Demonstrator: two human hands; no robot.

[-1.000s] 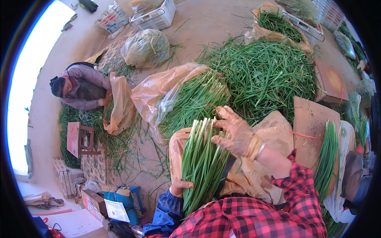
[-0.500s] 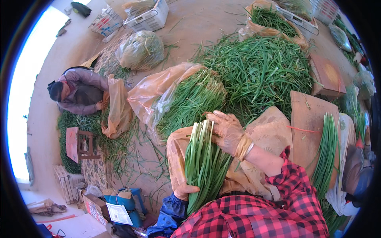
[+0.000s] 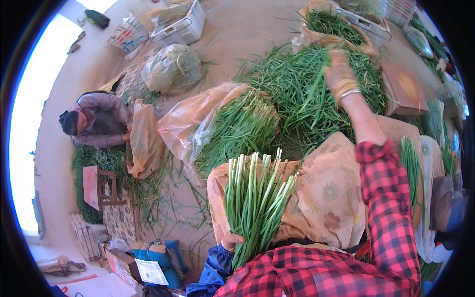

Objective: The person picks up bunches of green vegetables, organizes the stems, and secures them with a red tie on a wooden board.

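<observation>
My left hand (image 3: 231,241) is wrapped round a bunch of green chives (image 3: 255,203) with pale stem ends. The bunch stands over my lap, its pale ends fanned out and pointing away from me. My right hand (image 3: 340,75), in a thin tan glove, reaches far out over a large loose heap of chives (image 3: 297,81). Motion smears its fingers, and a blurred green streak shows beside them. Between the bunch and the heap, a second mass of chives (image 3: 242,131) lies in an open orange plastic bag (image 3: 190,111). A patterned tan cloth (image 3: 329,190) covers my lap.
At the left a person (image 3: 101,121) handles another orange bag (image 3: 146,141) near a small wooden stool (image 3: 93,187). A tied clear bag (image 3: 172,68) and a white crate (image 3: 185,27) stand farther back. Right of me is a board (image 3: 391,129) with chives on it.
My right hand has left the stem ends of the bunch and swung forward and right over the heap. The bunch stays in my left hand, its ends now spread apart.
</observation>
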